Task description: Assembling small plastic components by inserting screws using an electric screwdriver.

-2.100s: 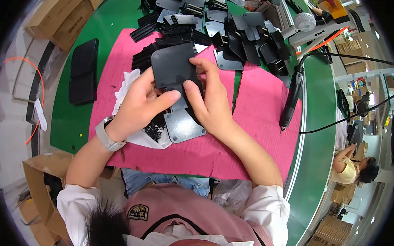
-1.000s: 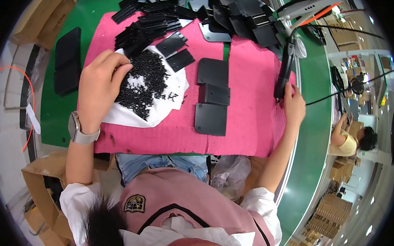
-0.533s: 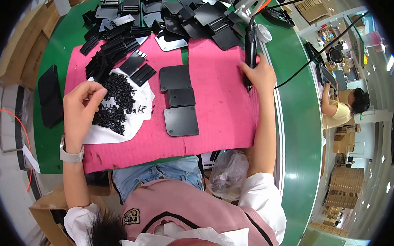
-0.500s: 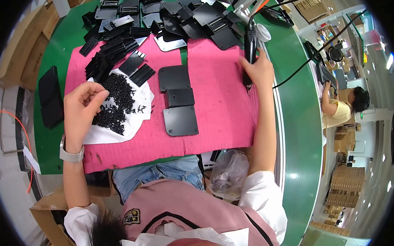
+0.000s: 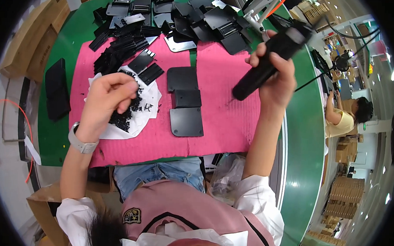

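Note:
My right hand (image 5: 278, 76) is wrapped round a black electric screwdriver (image 5: 268, 60), lifted over the right of the pink mat and tilted with its thin bit pointing down and left. Over a pile of small black screws (image 5: 123, 120) hovers my left hand (image 5: 112, 95), fingers pinched together; whatever is between the fingertips is too small to make out. The screws lie on a white sheet (image 5: 150, 101). Midway between my hands, a black hinged bracket (image 5: 185, 98) with two flat plates and a narrow centre block lies on the pink mat (image 5: 219, 124).
Black metal plates and brackets (image 5: 219, 20) are heaped along the far side of the green table (image 5: 298, 180). Narrow black pieces (image 5: 114, 53) lie beyond the screws. A black folded part (image 5: 57, 90) rests at the left. At the far right, another person (image 5: 341, 120) works.
My right hand has raised the screwdriver off its upright position and tilted it toward me. My left hand has moved right, over the screw pile, its fingers still pinched.

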`<control>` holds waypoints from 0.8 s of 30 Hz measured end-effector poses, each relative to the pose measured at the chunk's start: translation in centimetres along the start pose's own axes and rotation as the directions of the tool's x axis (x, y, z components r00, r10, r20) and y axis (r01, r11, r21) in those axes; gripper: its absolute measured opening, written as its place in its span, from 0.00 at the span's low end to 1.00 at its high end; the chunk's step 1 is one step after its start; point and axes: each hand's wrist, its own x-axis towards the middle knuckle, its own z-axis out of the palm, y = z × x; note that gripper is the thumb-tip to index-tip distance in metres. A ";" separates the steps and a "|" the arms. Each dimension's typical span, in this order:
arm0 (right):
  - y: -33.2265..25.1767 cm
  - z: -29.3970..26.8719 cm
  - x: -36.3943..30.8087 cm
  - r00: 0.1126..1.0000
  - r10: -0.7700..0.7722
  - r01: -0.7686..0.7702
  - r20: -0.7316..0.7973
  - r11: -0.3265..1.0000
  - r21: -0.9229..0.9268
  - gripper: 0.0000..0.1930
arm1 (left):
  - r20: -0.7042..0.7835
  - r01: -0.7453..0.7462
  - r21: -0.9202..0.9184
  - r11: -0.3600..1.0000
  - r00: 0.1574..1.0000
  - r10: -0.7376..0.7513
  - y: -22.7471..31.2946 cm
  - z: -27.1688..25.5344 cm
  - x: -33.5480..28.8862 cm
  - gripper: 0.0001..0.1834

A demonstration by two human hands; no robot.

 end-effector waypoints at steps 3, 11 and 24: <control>-0.7 3.4 -1.0 0.959 -0.132 0.037 0.253 0.937 0.348 0.31 | 0.088 0.075 -0.115 0.991 0.994 -0.065 -0.5 2.1 0.2 0.09; 0.0 7.1 -2.7 0.834 -0.449 0.214 0.321 0.799 0.561 0.29 | 0.276 0.169 -0.353 0.920 0.959 -0.070 -1.3 4.4 -0.6 0.07; 1.7 7.6 -3.2 0.846 -0.409 0.204 0.343 0.841 0.502 0.22 | 0.237 0.088 -0.318 0.944 0.972 -0.011 -2.3 3.9 -0.8 0.07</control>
